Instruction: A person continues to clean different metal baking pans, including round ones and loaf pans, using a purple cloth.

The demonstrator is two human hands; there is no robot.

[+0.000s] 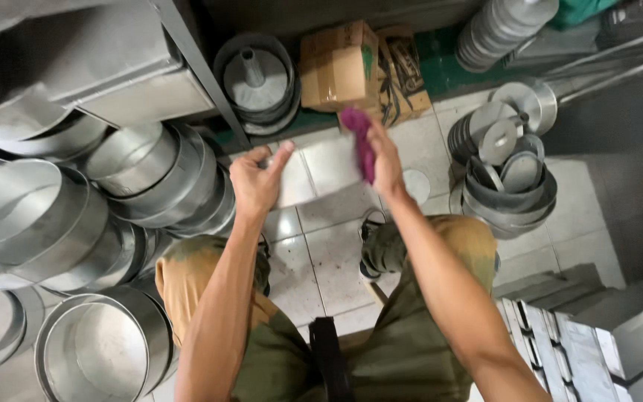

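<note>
Head view: seated person above a tiled floor (440, 145). The left hand (257, 181) has its fingers clenched around one end of a shiny metal pan (321, 173) held over the knees; the right hand (385, 162) presses a purple cloth (360, 141), grasped in its fingers, against the pan's other end. Stacked round tins (150, 179) lie left, cardboard boxes (359, 67) ahead
</note>
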